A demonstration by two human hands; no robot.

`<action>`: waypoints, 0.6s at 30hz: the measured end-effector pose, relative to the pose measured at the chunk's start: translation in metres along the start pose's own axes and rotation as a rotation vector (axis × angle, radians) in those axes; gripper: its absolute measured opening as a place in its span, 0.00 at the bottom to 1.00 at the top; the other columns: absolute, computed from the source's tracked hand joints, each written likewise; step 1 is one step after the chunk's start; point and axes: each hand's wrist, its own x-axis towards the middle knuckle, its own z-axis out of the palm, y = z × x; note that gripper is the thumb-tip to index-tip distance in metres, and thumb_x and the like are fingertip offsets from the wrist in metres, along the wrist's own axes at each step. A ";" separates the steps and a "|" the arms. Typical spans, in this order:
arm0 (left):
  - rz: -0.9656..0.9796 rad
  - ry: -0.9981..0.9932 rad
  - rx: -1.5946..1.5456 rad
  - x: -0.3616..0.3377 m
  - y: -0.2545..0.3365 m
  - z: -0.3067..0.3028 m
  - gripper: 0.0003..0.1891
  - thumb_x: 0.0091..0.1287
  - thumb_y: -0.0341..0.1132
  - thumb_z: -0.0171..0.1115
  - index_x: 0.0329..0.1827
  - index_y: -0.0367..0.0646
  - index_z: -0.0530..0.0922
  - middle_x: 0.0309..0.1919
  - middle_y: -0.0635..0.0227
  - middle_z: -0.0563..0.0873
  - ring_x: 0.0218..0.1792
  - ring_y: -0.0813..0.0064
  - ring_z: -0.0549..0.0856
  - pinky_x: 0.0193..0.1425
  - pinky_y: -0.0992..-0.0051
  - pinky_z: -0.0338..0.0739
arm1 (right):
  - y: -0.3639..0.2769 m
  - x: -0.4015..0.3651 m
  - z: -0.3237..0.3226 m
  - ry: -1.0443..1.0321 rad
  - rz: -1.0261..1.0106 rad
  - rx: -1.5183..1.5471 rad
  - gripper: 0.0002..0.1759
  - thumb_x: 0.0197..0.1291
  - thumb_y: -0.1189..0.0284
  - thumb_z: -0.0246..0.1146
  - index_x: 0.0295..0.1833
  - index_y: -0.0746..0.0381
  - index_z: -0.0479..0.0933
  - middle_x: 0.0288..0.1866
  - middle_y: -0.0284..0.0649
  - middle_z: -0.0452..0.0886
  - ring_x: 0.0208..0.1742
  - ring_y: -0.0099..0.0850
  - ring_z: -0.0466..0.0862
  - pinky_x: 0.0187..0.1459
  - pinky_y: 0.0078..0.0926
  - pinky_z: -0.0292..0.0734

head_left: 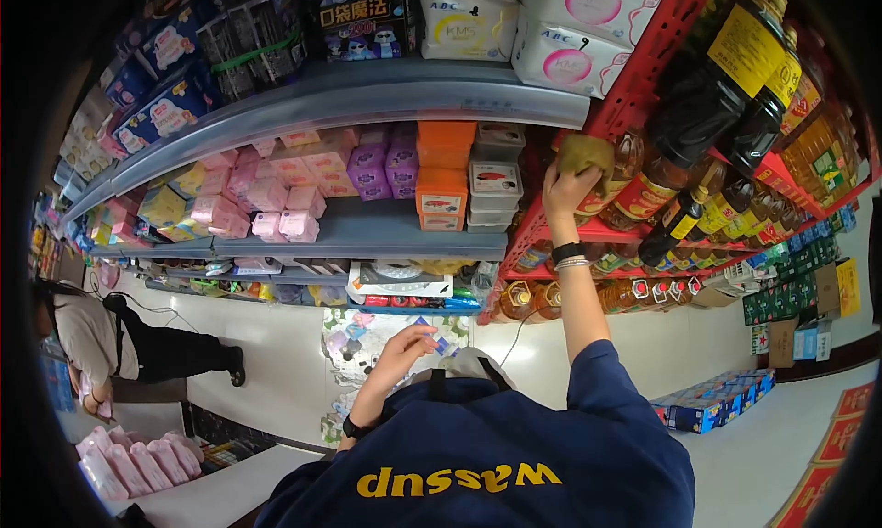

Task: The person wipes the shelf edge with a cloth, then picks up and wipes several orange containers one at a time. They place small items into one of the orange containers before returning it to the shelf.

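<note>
My right arm stretches up to the red shelf (617,96). The fingers of my right hand (570,196) are closed round a crumpled olive-brown cloth (585,151), beside bottles of brown oil (640,196) with red labels. In front of my chest, my left hand (402,352) is curled, with a small blue-and-white object (442,344) at its fingertips. What kind of thing that is cannot be made out. Left of the cloth, clear tubs (496,179) and orange boxes (443,193) are stacked on a grey shelf (367,230).
Dark sauce bottles (703,106) crowd the upper right. Pink tissue packs (266,193) and purple packs (370,168) line the grey shelf, with white KMS packs (469,26) above. Another person (119,335) stands at the left. Blue cartons (717,401) sit at the lower right.
</note>
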 end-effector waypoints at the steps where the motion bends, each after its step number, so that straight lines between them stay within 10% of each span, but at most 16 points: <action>1: -0.005 0.017 -0.009 -0.001 -0.001 -0.001 0.14 0.67 0.26 0.50 0.54 0.39 0.73 0.38 0.64 0.82 0.40 0.79 0.79 0.48 0.79 0.72 | -0.001 -0.011 0.001 0.005 0.000 0.001 0.15 0.54 0.72 0.60 0.48 0.65 0.72 0.49 0.63 0.65 0.50 0.62 0.65 0.55 0.54 0.61; 9: 0.017 0.047 -0.036 -0.004 0.001 -0.014 0.14 0.67 0.26 0.50 0.55 0.38 0.73 0.38 0.65 0.82 0.41 0.79 0.79 0.48 0.79 0.72 | 0.010 -0.115 -0.021 -0.357 0.026 0.013 0.16 0.46 0.70 0.66 0.41 0.63 0.75 0.46 0.59 0.68 0.50 0.58 0.68 0.53 0.53 0.65; 18: -0.038 -0.018 0.036 0.005 0.011 -0.008 0.15 0.67 0.29 0.51 0.56 0.40 0.73 0.40 0.66 0.82 0.42 0.78 0.79 0.48 0.78 0.72 | -0.013 0.049 -0.064 0.232 -0.041 0.377 0.23 0.45 0.71 0.62 0.50 0.68 0.73 0.56 0.58 0.65 0.53 0.54 0.67 0.54 0.48 0.63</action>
